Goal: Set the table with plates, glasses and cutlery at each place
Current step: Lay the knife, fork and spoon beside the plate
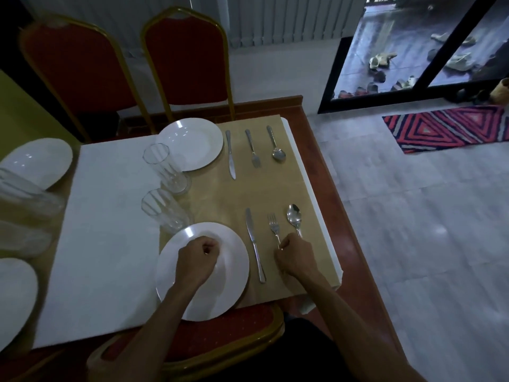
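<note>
Red-brown wooden bench [351, 257] with a raised rim, seen from its near right corner. Far side: two red padded chairs with gold frames, left chair [80, 67] and right chair [187, 59], side by side. Near side: red seat of a third chair [234, 325] under the edge. Large white sheet [110, 230] covers the bench middle. Tan rectangular mat [220, 194] lies just right of it and carries both right-hand places.

Near round white plate [231, 271] is on the mat at the near edge. Far round white plate [192, 143] is on the mat's far left corner, in front of the right chair. Two more white plates sit at the left edge, upper left plate [38, 161] and lower left plate [13, 293], both blurred.

Left hand [202, 253]: fingers curled into a fist over the near plate's centre, nothing visibly held. Right hand [296, 255]: curled over the handle ends of the near steel fork [274, 227] and near steel spoon [294, 217]. It looks like it pinches the fork handle, but that is hard to confirm.

Two tall clear glasses stand between the plates: far glass [165, 166], and near glass [162, 210] just beside the near plate's far rim.

Near set, right of the near plate, left to right: near steel knife [254, 244], fork, spoon, tips pointing away. Far set is mirrored beside the far plate: far steel knife [230, 154], far steel fork [253, 148], far steel spoon [276, 146], apart and parallel.
</note>
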The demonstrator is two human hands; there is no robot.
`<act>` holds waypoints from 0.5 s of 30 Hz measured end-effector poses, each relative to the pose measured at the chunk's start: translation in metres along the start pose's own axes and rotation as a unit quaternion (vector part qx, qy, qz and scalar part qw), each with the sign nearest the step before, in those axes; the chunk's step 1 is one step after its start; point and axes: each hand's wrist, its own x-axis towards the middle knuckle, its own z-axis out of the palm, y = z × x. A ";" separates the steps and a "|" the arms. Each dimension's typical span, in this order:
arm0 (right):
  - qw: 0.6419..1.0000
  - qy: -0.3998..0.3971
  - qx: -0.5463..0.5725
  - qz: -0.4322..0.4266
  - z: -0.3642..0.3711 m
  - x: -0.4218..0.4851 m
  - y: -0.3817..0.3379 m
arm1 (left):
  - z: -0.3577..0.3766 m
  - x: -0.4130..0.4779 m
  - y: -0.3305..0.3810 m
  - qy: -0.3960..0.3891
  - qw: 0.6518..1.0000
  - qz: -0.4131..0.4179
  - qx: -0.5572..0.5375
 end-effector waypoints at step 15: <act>0.998 -0.028 -0.034 0.040 0.020 0.015 -0.002 | -0.002 -0.019 -0.014 0.018 0.997 -0.042 -0.055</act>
